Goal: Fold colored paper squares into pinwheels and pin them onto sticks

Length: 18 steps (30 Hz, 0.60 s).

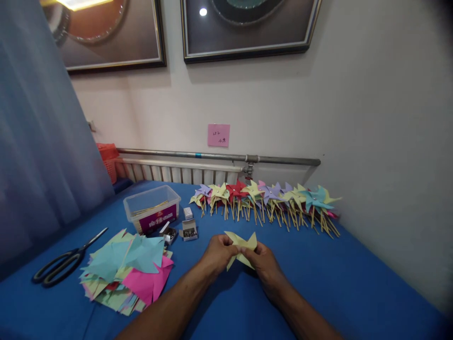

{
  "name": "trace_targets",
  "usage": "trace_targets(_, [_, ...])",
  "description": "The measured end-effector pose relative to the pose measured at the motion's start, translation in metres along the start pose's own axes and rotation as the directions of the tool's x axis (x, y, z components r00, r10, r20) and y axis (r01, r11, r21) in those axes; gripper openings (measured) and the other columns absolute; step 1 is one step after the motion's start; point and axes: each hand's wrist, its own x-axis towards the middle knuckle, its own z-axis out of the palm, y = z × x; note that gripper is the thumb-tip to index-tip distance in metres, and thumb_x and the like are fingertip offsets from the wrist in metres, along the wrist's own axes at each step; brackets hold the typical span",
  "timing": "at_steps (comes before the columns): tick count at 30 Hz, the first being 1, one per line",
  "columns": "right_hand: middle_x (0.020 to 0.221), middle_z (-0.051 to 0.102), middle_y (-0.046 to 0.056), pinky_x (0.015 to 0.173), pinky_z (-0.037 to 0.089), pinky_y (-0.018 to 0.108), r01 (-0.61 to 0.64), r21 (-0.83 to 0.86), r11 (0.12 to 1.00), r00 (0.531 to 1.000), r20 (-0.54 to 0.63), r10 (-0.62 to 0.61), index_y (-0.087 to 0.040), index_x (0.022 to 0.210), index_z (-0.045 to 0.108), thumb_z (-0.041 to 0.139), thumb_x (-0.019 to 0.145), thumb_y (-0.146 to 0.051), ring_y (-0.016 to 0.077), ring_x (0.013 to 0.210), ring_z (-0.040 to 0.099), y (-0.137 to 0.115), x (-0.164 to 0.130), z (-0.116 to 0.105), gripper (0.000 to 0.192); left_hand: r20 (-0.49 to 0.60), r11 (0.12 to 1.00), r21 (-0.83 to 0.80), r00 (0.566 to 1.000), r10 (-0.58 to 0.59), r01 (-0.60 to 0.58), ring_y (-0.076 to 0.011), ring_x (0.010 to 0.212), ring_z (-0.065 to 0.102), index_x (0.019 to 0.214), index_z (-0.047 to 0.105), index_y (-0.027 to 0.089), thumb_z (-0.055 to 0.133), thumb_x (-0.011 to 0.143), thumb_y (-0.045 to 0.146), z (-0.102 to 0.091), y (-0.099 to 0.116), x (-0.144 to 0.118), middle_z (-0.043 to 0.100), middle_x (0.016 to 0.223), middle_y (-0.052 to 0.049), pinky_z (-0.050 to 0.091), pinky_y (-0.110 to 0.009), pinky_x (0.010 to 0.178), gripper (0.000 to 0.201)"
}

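Note:
A pale yellow paper pinwheel [247, 243] is held between both hands above the blue cloth, its pointed blades sticking out around the fingers. My left hand [218, 255] is closed on its left side, thumb near the middle. From the right, my right hand [264, 264] pinches it, with the thumb also over the centre. Whether a pin is at the centre is hidden by the thumbs. Left of my hands lies a pile of cut paper sheets [109, 259] in blue, pink, yellow and green. Small open boxes of metal pins [190, 232] stand just beyond my left hand.
Finished pinwheels on sticks [272, 193] lie in a row along the wall. A clear plastic tub [170, 193] holds thin sticks. Black-handled scissors [67, 262] rest at the left. A small closed white box [188, 213] sits by the tub. Behind are a radiator [177, 171] and a pipe [283, 160].

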Motion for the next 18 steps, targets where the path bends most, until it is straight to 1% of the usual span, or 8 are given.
trace_targets(4, [0.079,0.076,0.006,0.066,0.052,0.03,0.001,0.012,1.0,1.0,0.011,-0.001,-0.015,0.09,0.072,0.084,0.061,-0.041,0.0212,0.069,0.068,0.002,0.002,-0.001,0.04,-0.003,1.0,0.01,1.0,0.002,-0.002,-0.0087,0.045,0.045,0.064,0.057,0.016,0.075,0.056,0.03,-0.001,-0.001,0.002,0.056,0.053,0.002,0.034,-0.023,0.047,0.024])
trace_targets(10, [0.08,0.076,0.005,0.065,0.051,0.028,0.0,0.017,1.0,1.0,-0.019,0.0,-0.015,0.09,0.072,0.084,0.061,-0.039,0.0197,0.069,0.067,0.004,0.003,-0.001,0.039,0.025,1.0,-0.017,1.0,0.004,-0.003,-0.0086,0.046,0.045,0.064,0.057,0.015,0.075,0.057,0.031,-0.001,0.001,-0.001,0.056,0.054,0.002,0.033,-0.023,0.048,0.025])
trace_targets(15, [0.08,0.076,0.006,0.069,0.052,0.032,0.017,0.011,1.0,1.0,0.016,-0.018,-0.015,0.096,0.071,0.081,0.066,-0.04,0.0225,0.07,0.069,0.003,0.001,-0.001,0.041,0.027,0.999,-0.031,1.0,0.011,-0.01,-0.0088,0.047,0.044,0.061,0.056,0.015,0.077,0.055,0.036,-0.002,0.007,-0.003,0.055,0.053,0.001,0.032,-0.024,0.05,0.03])
trace_targets(18, [0.078,0.076,0.006,0.07,0.052,0.034,0.003,0.013,1.0,1.0,0.024,-0.003,-0.015,0.094,0.072,0.081,0.064,-0.04,0.0239,0.069,0.069,0.004,0.003,-0.002,0.04,0.009,0.998,-0.064,1.0,0.014,-0.014,-0.0085,0.047,0.042,0.059,0.056,0.016,0.078,0.057,0.041,-0.004,0.013,-0.003,0.053,0.05,0.002,0.03,-0.024,0.05,0.033])
